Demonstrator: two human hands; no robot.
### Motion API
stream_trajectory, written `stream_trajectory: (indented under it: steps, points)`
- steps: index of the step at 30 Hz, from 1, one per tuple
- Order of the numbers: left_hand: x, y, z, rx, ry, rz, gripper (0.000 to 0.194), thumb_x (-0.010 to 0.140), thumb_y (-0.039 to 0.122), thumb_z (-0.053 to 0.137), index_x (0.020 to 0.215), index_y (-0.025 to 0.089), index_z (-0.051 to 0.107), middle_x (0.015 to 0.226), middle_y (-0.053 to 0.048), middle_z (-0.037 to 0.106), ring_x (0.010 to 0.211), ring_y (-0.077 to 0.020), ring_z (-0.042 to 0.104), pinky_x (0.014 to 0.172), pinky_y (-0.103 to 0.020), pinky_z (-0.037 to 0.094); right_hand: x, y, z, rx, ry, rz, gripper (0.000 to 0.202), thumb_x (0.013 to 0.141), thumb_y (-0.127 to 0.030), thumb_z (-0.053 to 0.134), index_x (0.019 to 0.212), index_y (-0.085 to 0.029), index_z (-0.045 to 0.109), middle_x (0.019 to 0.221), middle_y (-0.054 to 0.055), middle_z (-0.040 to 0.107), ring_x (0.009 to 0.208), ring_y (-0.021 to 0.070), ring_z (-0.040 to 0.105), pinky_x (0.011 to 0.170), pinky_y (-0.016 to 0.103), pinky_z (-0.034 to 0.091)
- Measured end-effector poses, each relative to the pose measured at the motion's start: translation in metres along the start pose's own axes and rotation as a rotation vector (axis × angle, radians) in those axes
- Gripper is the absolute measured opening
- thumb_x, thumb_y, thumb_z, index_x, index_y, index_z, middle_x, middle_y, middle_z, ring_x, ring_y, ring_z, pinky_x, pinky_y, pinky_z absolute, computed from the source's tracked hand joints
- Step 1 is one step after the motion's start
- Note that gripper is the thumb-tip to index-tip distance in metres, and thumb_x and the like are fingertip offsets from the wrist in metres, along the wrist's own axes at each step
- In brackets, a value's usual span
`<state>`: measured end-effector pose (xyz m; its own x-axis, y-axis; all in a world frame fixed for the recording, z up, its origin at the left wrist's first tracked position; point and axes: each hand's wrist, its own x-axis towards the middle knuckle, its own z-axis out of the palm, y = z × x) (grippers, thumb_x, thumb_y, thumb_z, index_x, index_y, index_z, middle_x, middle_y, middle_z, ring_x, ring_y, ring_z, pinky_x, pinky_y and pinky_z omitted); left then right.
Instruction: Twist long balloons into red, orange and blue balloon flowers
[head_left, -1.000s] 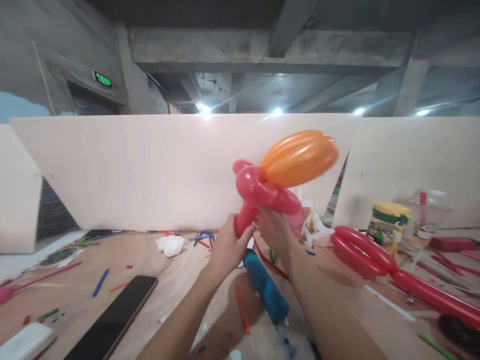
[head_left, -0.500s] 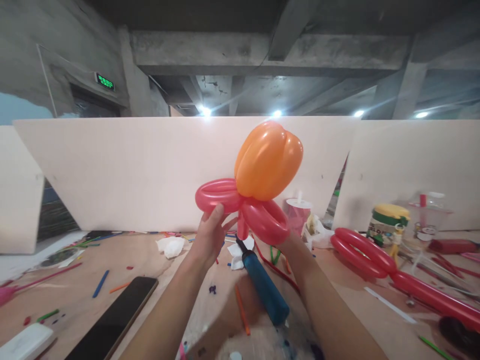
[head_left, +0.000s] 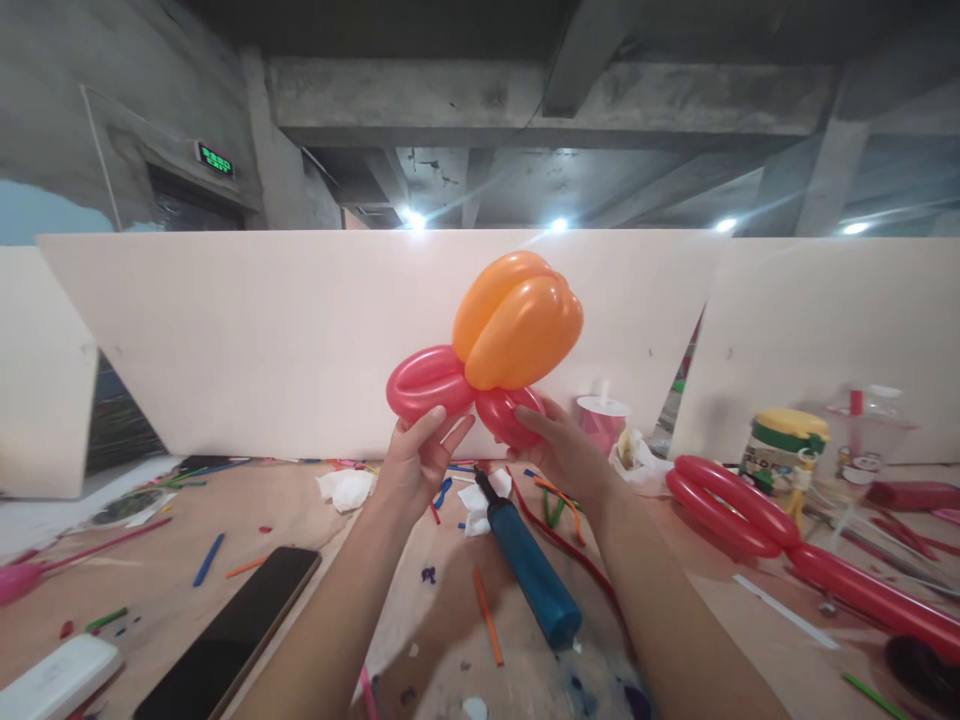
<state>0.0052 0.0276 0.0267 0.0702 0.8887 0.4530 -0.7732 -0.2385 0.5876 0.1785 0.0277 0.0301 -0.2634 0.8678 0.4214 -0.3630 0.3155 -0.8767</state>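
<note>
Mid-frame, left hand (head_left: 414, 458) and right hand (head_left: 568, 447) pinch pink loops (head_left: 426, 382); looks like shaping; next move probably wants gentleness

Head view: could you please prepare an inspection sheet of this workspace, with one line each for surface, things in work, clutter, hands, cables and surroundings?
Surface: brown tabletop, with dark marks near the front.
Things in work: balloon figure, orange lobes above two pinkish-red loops, held above the table.
Clutter: blue pump, phone, white tissue, long red balloon and orange strip, among other scraps.
Hands: left hand has its thumb on the left loop; right hand holds the right loop.
Cables: none that can be told for certain.
Surroundings: pale board behind the table; lit green sign and ceiling lamps beyond.
</note>
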Motion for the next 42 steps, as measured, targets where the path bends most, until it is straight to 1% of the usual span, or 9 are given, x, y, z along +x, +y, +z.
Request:
stream_trajectory:
  steps: [4, 8, 13, 16, 20, 23, 29, 34, 42]
  points:
    - [0.005, 0.005, -0.005, 0.063, 0.077, -0.035, 0.032, 0.076, 0.028, 0.066, 0.107, 0.019, 0.061, 0.111, -0.006, 0.067, 0.112, -0.0255, 0.057, 0.095, -0.04, 0.049, 0.002, 0.004, -0.002, -0.118, 0.094, -0.072, 0.045, 0.069, -0.03, 0.071, 0.111, -0.025, 0.056, 0.098, 0.004, 0.066, 0.085, 0.021, 0.063, 0.064, 0.029, 0.05]
    - [0.007, 0.005, -0.009, 0.133, 0.086, -0.012, 0.035, 0.078, 0.028, 0.065, 0.111, 0.018, 0.059, 0.111, -0.006, 0.067, 0.111, -0.0227, 0.058, 0.094, -0.036, 0.05, 0.001, -0.001, -0.007, -0.286, 0.176, -0.122, 0.051, 0.065, -0.029, 0.074, 0.112, -0.02, 0.056, 0.096, 0.005, 0.067, 0.085, 0.0215, 0.061, 0.064, 0.028, 0.047]
    - [0.007, 0.006, -0.016, 0.156, -0.078, -0.001, 0.036, 0.08, 0.024, 0.062, 0.116, 0.018, 0.057, 0.118, -0.008, 0.063, 0.118, -0.0245, 0.053, 0.1, -0.039, 0.044, 0.001, -0.003, -0.008, -0.358, 0.186, -0.179, 0.058, 0.06, -0.025, 0.076, 0.113, -0.02, 0.055, 0.104, 0.006, 0.064, 0.094, 0.0237, 0.059, 0.072, 0.031, 0.049]
    - [0.008, 0.011, -0.024, 0.16, -0.16, -0.014, 0.04, 0.079, 0.02, 0.063, 0.118, 0.019, 0.056, 0.118, -0.008, 0.063, 0.118, -0.0249, 0.053, 0.102, -0.04, 0.042, 0.002, 0.002, -0.011, -0.324, 0.134, -0.207, 0.058, 0.055, -0.022, 0.078, 0.109, -0.023, 0.058, 0.107, 0.006, 0.063, 0.098, 0.0255, 0.058, 0.076, 0.034, 0.05]
    - [0.007, 0.024, -0.036, 0.208, -0.204, -0.06, 0.041, 0.078, 0.018, 0.062, 0.119, 0.017, 0.056, 0.108, -0.009, 0.068, 0.115, -0.0273, 0.055, 0.098, -0.042, 0.044, -0.003, -0.003, -0.016, -0.156, 0.008, -0.195, 0.049, 0.065, -0.028, 0.071, 0.112, -0.028, 0.057, 0.112, 0.005, 0.063, 0.103, 0.0248, 0.058, 0.081, 0.036, 0.049]
    - [0.005, 0.031, -0.038, 0.302, -0.273, -0.101, 0.043, 0.077, 0.017, 0.062, 0.119, 0.017, 0.056, 0.109, -0.011, 0.067, 0.111, -0.0305, 0.057, 0.092, -0.045, 0.047, -0.01, -0.017, -0.014, -0.066, -0.006, -0.234, 0.05, 0.071, -0.035, 0.067, 0.119, -0.03, 0.053, 0.116, 0.004, 0.061, 0.105, 0.0238, 0.057, 0.087, 0.038, 0.046]
    - [0.004, 0.025, -0.035, 0.445, -0.352, -0.074, 0.049, 0.07, 0.015, 0.069, 0.117, 0.019, 0.057, 0.111, -0.012, 0.066, 0.104, -0.0298, 0.061, 0.09, -0.043, 0.047, -0.02, -0.03, -0.001, -0.289, 0.228, -0.246, 0.043, 0.068, -0.036, 0.074, 0.107, -0.026, 0.06, 0.101, 0.005, 0.066, 0.097, 0.0262, 0.061, 0.083, 0.04, 0.047]
    - [0.003, 0.019, -0.034, 0.383, -0.332, -0.078, 0.049, 0.069, 0.017, 0.071, 0.116, 0.019, 0.057, 0.112, -0.012, 0.066, 0.105, -0.0302, 0.06, 0.091, -0.044, 0.046, -0.02, -0.028, 0.012, -0.151, 0.274, -0.271, 0.035, 0.072, -0.039, 0.071, 0.101, -0.026, 0.058, 0.101, 0.005, 0.067, 0.1, 0.0271, 0.061, 0.082, 0.04, 0.05]
    - [0.004, 0.02, -0.035, 0.284, -0.33, -0.074, 0.056, 0.072, 0.013, 0.067, 0.125, 0.021, 0.051, 0.117, -0.011, 0.063, 0.113, -0.0293, 0.055, 0.097, -0.048, 0.043, -0.01, -0.028, 0.022, 0.024, 0.457, -0.161, 0.037, 0.069, -0.05, 0.07, 0.092, -0.023, 0.058, 0.089, 0.007, 0.07, 0.083, 0.0279, 0.067, 0.065, 0.038, 0.054]
